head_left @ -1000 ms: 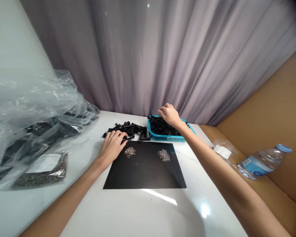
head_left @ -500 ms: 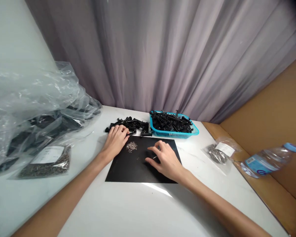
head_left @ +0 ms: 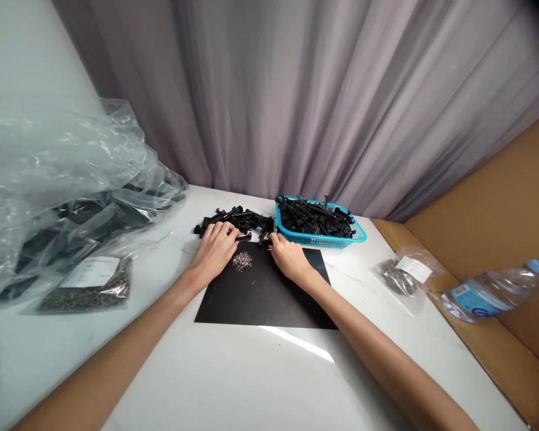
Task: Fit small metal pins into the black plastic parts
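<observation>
At the pile of slim black plastic parts (head_left: 233, 215), my left hand (head_left: 215, 248) has its fingers curled over the near edge. One black plastic part (head_left: 244, 237) sticks out at those fingertips. My right hand (head_left: 288, 257) is closed above the far edge of a black mat (head_left: 260, 302), fingertips beside the right end of the pile. What they pinch is hidden from me. A small heap of shiny metal screws or pins (head_left: 242, 261) lies on the mat between my hands, with a tiny loose piece or two nearer me.
Behind my right hand stands a blue basket (head_left: 323, 241) full of similar black parts. A labelled bag of small metal pieces (head_left: 90, 290) and large clear plastic sheeting (head_left: 72, 149) lie left. Right are another small bag (head_left: 399, 278) and a water bottle (head_left: 489, 293).
My right hand has moved forward and left from over the mat to the pile's edge, and its spread fingers have closed. My left hand stays at the pile. The view has shifted slightly.
</observation>
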The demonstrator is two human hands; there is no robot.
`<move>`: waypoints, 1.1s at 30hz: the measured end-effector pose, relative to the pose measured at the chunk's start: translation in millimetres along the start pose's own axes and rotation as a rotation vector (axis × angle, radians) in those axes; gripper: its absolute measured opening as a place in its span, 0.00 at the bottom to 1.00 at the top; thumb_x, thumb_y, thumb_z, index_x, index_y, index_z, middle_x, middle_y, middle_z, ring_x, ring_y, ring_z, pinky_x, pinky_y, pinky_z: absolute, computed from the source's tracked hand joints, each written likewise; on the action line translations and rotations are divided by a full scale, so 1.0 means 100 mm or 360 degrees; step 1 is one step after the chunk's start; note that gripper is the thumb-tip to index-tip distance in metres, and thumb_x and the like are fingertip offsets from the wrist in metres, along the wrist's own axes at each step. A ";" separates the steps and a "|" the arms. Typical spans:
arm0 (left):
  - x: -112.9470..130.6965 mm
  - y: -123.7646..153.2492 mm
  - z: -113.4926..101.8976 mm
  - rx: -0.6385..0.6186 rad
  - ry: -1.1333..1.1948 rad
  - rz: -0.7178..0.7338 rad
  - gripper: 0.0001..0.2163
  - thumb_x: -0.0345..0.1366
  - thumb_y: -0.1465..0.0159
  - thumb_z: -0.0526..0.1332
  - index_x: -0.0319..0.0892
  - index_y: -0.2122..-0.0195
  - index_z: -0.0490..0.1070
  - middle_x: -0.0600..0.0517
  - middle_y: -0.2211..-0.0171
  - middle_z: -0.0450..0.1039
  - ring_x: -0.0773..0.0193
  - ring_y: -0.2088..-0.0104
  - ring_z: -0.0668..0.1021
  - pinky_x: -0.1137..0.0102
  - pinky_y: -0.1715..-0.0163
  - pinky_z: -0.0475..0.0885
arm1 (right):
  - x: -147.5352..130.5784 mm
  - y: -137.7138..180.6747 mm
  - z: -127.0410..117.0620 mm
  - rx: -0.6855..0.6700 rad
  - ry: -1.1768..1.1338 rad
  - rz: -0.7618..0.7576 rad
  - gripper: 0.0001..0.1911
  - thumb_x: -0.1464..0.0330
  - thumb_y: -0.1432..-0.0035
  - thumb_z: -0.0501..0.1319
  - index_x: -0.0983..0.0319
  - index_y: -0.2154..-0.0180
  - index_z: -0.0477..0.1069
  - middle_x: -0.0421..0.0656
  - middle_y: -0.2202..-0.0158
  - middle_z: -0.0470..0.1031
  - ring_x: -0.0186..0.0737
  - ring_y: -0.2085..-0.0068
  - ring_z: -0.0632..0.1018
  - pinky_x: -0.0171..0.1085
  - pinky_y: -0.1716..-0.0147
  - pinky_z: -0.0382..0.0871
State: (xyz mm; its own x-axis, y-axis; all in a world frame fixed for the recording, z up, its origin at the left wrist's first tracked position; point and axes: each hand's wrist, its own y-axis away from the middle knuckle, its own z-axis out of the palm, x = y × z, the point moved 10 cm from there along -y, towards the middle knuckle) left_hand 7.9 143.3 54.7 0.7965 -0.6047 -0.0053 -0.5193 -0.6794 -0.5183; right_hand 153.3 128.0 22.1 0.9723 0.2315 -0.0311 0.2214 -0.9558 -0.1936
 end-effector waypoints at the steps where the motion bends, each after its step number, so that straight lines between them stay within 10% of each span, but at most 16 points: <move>1: 0.00 0.00 -0.01 0.0000 0.0002 -0.0005 0.10 0.32 0.30 0.54 0.41 0.55 0.75 0.40 0.55 0.73 0.44 0.51 0.72 0.51 0.47 0.66 | 0.01 0.00 -0.01 0.0009 -0.0007 0.0011 0.13 0.70 0.25 0.49 0.62 0.43 0.65 0.55 0.48 0.77 0.49 0.58 0.83 0.40 0.66 0.70; 8: 0.18 -0.06 -0.15 0.0036 0.0552 -0.0058 0.16 0.48 0.29 0.59 0.43 0.48 0.73 0.44 0.50 0.76 0.49 0.49 0.75 0.53 0.44 0.67 | 0.02 0.19 -0.23 0.0138 -0.0119 -0.0026 0.09 0.64 0.25 0.54 0.59 0.47 0.66 0.49 0.51 0.80 0.45 0.59 0.83 0.36 0.70 0.63; 14: 0.42 -0.04 0.18 -0.0477 0.1653 -0.0260 0.17 0.49 0.32 0.61 0.40 0.54 0.76 0.50 0.66 0.78 0.61 0.68 0.79 0.69 0.71 0.72 | -0.01 0.52 -0.47 0.0521 -0.0413 -0.0088 0.13 0.63 0.25 0.54 0.61 0.45 0.67 0.43 0.61 0.79 0.39 0.68 0.79 0.34 0.73 0.61; 23: 0.11 -0.08 0.21 -0.0230 0.1694 -0.0458 0.21 0.50 0.33 0.60 0.41 0.47 0.74 0.47 0.58 0.79 0.63 0.66 0.79 0.71 0.69 0.73 | -0.58 1.07 -0.26 0.0233 -0.0385 -0.0658 0.20 0.62 0.25 0.54 0.57 0.37 0.70 0.50 0.48 0.73 0.44 0.56 0.79 0.42 0.59 0.77; 33: 0.47 -0.09 0.15 -0.0412 0.1985 -0.0256 0.15 0.49 0.31 0.61 0.42 0.55 0.75 0.46 0.54 0.77 0.58 0.58 0.81 0.70 0.67 0.73 | -0.12 1.00 -0.34 0.0411 -0.0564 -0.0281 0.14 0.66 0.25 0.52 0.58 0.57 0.76 0.44 0.61 0.79 0.39 0.65 0.79 0.37 0.63 0.72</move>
State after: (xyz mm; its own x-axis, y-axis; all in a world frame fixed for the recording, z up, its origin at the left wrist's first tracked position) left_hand 54.6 127.8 46.2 0.1009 -0.3914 0.9147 -0.6012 -0.7565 -0.2574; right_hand 166.4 23.2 36.8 0.8262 0.4770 -0.2999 0.3114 -0.8302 -0.4623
